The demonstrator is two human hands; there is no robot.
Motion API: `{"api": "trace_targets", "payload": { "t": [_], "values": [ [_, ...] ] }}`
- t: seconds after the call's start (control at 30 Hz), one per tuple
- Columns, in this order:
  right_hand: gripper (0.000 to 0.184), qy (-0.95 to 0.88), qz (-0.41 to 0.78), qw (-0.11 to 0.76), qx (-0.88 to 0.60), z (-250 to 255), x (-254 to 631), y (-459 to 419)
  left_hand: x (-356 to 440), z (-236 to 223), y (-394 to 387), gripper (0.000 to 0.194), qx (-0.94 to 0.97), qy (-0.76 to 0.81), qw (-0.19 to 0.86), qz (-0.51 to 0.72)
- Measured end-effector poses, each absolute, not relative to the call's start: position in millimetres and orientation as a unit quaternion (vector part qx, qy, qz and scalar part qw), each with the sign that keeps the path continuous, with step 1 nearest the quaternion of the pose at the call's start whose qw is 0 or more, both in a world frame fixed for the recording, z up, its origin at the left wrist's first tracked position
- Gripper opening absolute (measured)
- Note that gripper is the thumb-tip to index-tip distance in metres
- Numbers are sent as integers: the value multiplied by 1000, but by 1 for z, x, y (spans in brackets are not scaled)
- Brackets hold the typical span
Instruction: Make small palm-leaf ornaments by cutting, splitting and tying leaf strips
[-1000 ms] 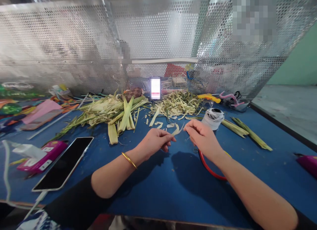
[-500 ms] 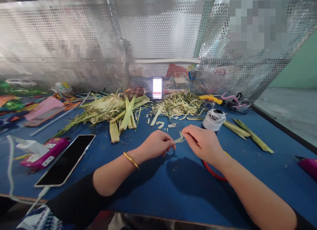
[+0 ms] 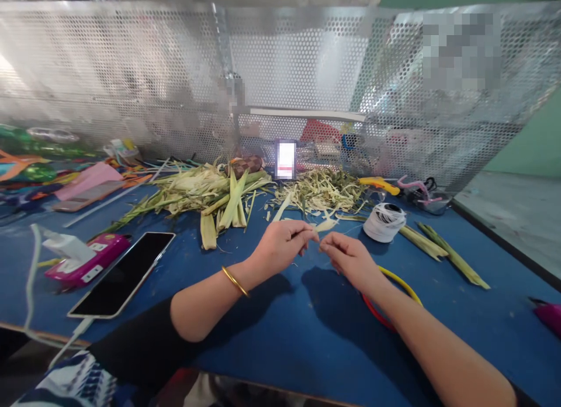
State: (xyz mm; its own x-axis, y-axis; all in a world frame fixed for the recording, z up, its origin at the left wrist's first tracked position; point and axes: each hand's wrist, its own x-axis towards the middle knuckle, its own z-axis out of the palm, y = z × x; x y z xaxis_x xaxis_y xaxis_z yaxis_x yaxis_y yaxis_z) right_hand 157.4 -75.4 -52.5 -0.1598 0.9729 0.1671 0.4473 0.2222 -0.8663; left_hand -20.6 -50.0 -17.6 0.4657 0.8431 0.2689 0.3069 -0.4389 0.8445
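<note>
In the head view, your left hand (image 3: 284,244) had its fingers clamped on a pale husk strip (image 3: 326,225) above the blue desk (image 3: 263,342). Your right hand's (image 3: 348,259) fingers were together close by, any held thread indiscernible.

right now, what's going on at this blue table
A person is working with both hands close together over the table. The left hand pinches a pale strip; whether the right hand holds anything is too small to tell. Beyond them lie leaves and a heap of shreds. A white spool stands past the right hand, and a phone lies to the left.
</note>
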Motion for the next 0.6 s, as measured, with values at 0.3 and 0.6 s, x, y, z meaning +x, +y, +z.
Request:
{"api": "trace_targets", "payload": {
  "t": [0.3, 0.6],
  "values": [
    [20, -846, 18, 316, -428, -43, 144, -100, -19, -27, -44, 17, 748, 436, 373, 333],
    [21, -838, 8, 343, -425, -30, 160, -99, -20, -27, -48, 14, 816, 353, 397, 228]
  ]
}}
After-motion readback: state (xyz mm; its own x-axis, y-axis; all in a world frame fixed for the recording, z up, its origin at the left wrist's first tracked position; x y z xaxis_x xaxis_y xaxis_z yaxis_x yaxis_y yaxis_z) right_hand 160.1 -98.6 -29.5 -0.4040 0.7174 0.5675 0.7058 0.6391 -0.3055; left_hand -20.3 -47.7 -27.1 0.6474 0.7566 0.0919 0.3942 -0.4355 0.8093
